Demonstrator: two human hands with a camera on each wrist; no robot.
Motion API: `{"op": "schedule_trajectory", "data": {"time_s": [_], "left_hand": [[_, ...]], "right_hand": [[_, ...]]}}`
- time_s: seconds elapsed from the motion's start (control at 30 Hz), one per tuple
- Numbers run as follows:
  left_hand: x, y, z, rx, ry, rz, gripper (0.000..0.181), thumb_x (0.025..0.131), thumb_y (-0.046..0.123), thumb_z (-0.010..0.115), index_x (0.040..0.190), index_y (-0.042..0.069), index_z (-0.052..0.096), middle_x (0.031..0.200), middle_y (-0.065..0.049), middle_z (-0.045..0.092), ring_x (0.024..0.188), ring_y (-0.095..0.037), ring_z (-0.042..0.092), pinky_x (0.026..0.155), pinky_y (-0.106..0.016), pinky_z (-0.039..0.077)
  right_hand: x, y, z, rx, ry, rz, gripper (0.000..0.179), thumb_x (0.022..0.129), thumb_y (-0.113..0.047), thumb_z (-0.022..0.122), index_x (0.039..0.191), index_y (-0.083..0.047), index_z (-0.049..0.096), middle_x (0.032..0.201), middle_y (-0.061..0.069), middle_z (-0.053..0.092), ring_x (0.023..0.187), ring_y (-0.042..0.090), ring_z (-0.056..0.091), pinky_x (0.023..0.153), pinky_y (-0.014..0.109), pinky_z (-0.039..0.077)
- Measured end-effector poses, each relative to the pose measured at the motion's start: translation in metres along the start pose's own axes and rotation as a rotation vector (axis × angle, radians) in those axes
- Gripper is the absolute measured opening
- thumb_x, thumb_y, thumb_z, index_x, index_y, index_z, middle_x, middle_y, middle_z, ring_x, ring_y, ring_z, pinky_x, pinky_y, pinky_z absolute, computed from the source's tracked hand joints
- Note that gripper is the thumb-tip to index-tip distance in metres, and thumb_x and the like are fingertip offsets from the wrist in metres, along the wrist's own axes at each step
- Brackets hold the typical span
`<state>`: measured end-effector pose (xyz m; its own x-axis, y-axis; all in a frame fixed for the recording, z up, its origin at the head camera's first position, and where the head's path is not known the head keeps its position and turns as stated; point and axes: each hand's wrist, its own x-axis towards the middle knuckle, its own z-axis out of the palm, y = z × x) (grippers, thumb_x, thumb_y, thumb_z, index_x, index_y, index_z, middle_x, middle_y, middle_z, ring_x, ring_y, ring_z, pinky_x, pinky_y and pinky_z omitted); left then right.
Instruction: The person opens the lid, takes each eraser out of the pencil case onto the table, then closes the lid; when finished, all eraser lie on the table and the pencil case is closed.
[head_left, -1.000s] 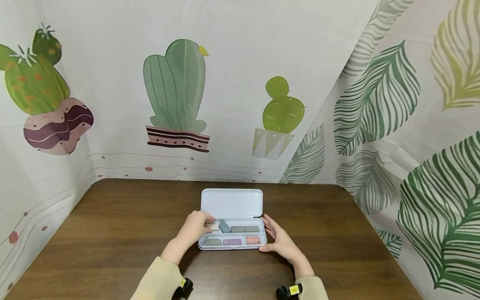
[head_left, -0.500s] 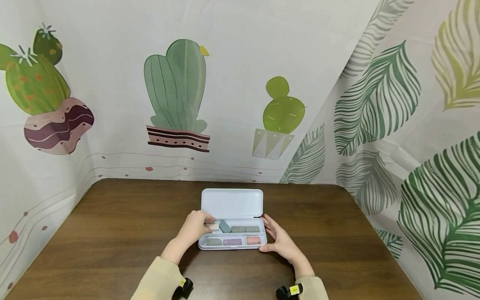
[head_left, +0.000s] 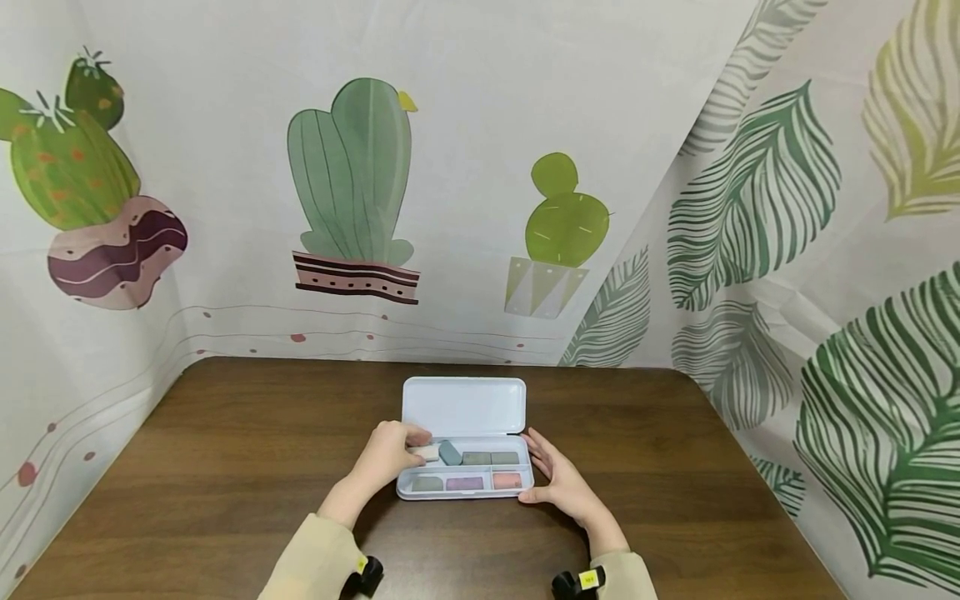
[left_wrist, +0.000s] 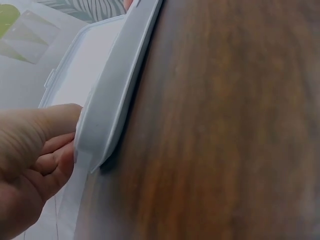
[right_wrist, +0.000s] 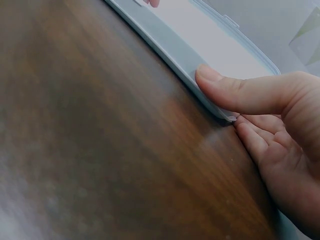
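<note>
At six o'clock in my view, on the brown table (head_left: 262, 458): one white box (head_left: 435, 496), lid (head_left: 465, 406) open at twelve. My left hand (head_left: 387, 452), at the box's ten: thumb and finger pinching one white block (head_left: 427, 452). My right hand (head_left: 555, 477), at four: thumb and fingers gripping the corner. Blue block (head_left: 449, 452): one, aslant beside the white. Change: slight; my left wrist sits nearer nine than a moment ago, suggesting the white block remains unsettled.

Behind the bare hands (head_left: 557, 477) are long beige sleeves (head_left: 313, 557) and black wrist cameras (head_left: 566, 586) with yellow labels (head_left: 588, 579).
</note>
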<state>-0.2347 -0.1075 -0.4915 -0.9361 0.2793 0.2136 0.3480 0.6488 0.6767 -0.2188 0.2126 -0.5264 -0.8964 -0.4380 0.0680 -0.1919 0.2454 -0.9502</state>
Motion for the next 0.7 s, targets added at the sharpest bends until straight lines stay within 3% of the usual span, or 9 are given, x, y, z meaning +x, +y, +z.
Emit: {"op": "schedule_trajectory", "data": {"time_s": [0.3,0.53,0.7], "left_hand": [[-0.002,-0.002,-0.002,-0.078,0.003,0.025,0.034,0.071,-0.002,0.079,0.105,-0.003,0.073,0.089,-0.008,0.076,0.083,-0.02,0.071,0.073,-0.029,0.057],[-0.005,0.0,-0.015,-0.138,-0.002,0.053,0.034,0.072,0.0,0.08,0.105,-0.005,0.073,0.087,-0.01,0.076,0.081,-0.024,0.071,0.072,-0.03,0.056],[-0.008,-0.004,-0.023,-0.155,0.023,0.011,0.034,0.071,-0.001,0.078,0.104,-0.005,0.073,0.087,-0.009,0.076,0.078,-0.02,0.071,0.069,-0.024,0.054]], "right_hand": [[0.0,0.0,0.0,-0.005,0.005,0.013,0.107,0.072,-0.003,0.083,0.153,0.007,0.013,0.155,0.03,0.027,0.144,0.044,0.025,0.103,0.006,0.029],[0.0,0.0,0.0,0.0,0.005,0.009,0.107,0.072,-0.002,0.083,0.153,0.007,0.013,0.155,0.03,0.027,0.144,0.044,0.024,0.103,0.005,0.029],[-0.001,0.0,0.001,-0.004,0.003,0.007,0.107,0.073,-0.003,0.083,0.153,0.007,0.013,0.155,0.03,0.027,0.144,0.044,0.024,0.103,0.005,0.029]]}}
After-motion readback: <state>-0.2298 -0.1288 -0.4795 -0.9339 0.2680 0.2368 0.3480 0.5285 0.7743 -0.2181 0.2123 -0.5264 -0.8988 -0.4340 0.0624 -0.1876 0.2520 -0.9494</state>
